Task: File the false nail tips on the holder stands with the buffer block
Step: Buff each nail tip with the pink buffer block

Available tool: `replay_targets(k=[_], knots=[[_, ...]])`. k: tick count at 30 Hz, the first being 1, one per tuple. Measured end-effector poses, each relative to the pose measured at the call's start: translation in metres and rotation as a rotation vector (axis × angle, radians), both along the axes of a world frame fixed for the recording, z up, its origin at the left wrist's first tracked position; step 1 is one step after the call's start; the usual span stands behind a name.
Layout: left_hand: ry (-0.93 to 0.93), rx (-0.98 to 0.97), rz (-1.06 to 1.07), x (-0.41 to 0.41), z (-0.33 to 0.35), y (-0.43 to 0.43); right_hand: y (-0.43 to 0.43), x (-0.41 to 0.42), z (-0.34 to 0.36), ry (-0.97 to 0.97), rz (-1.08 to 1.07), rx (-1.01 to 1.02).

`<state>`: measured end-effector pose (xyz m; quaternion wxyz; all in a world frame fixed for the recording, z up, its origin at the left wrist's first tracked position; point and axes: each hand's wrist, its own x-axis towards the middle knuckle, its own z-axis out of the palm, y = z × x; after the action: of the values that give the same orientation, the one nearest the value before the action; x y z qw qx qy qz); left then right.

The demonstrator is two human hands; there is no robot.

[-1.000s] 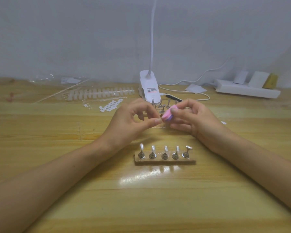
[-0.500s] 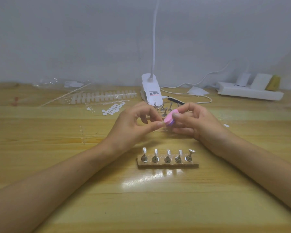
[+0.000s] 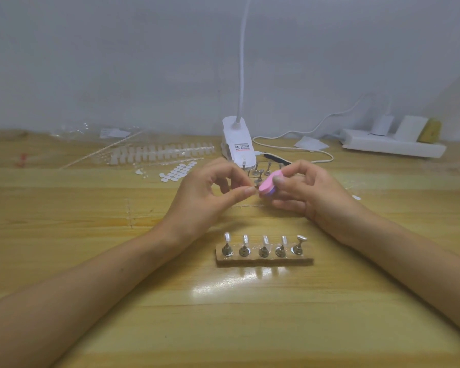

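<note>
Behind holder base [image 3: 263, 259] | my right hand [image 3: 311, 192] pinches the pink buffer block [image 3: 266, 186] | my left hand [image 3: 207, 197] pinches, I judge, a hidden nail tip steady | rightmost stand [image 3: 299, 244] bare

Nearest on the table [image 3: 64, 261], a base strip [image 3: 264, 260] bearing five holder stands [image 3: 263, 251] in a left-to-right row. Behind it, raised above the tabletop, left hand [image 3: 205, 197] and right hand [image 3: 312, 193] almost meeting, buffer block [image 3: 267, 186] in the right one's fingers. Farther back, loose stands [image 3: 261, 171], then a lamp base [image 3: 237, 144]; nail tip strips [image 3: 160, 153] to its left, power strip [image 3: 393, 147] far right.
</note>
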<state>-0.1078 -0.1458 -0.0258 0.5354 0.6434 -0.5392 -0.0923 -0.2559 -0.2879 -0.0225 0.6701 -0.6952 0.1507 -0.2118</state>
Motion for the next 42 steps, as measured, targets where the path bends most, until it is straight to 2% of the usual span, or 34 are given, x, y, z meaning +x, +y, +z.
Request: replay_targets(k=[3, 6, 10, 13, 17, 20, 24, 28, 31, 35, 39, 42], knots=[[0.008, -0.004, -0.010, 0.0005, -0.0005, -0.0002, 0.0038, 0.0003, 0.0002, 0.073, 0.122, -0.075], [-0.001, 0.004, -0.023, -0.0006, -0.0003, -0.0005, 0.0013, -0.0001, 0.0002, 0.002, -0.009, 0.001], [0.016, -0.004, -0.012, 0.0009, -0.0002, -0.0001, 0.0032, -0.0007, 0.0012, 0.088, 0.142, -0.078], [0.008, 0.007, -0.012, 0.0002, 0.0000, -0.0001, 0.0017, -0.0002, 0.0003, -0.002, -0.005, -0.004], [0.011, -0.001, -0.004, 0.0005, -0.0001, -0.0003, 0.0047, 0.0004, -0.0014, 0.055, 0.087, -0.095], [-0.002, 0.002, -0.024, -0.0004, 0.0001, -0.0006, 0.0018, 0.0001, -0.0009, -0.054, -0.041, 0.031], [-0.008, -0.004, -0.013, 0.0013, -0.0011, -0.0007, 0.0045, -0.0003, 0.0010, 0.076, 0.103, -0.079], [-0.015, 0.000, -0.030, 0.0016, -0.0016, -0.0010, 0.0019, -0.0004, 0.0013, -0.040, -0.022, 0.020], [-0.013, -0.028, -0.016, 0.0028, -0.0022, -0.0010, 0.0050, -0.0006, 0.0013, 0.063, 0.091, -0.095], [-0.012, -0.033, -0.016, 0.0033, -0.0028, -0.0015, 0.0029, -0.0006, 0.0011, -0.028, -0.027, 0.006], [-0.016, -0.035, -0.015, 0.0035, -0.0039, -0.0024, 0.0056, 0.0001, 0.0016, 0.088, 0.090, -0.107], [-0.007, -0.028, -0.015, 0.0025, -0.0030, -0.0023, 0.0023, -0.0003, 0.0012, -0.007, -0.005, 0.016]])
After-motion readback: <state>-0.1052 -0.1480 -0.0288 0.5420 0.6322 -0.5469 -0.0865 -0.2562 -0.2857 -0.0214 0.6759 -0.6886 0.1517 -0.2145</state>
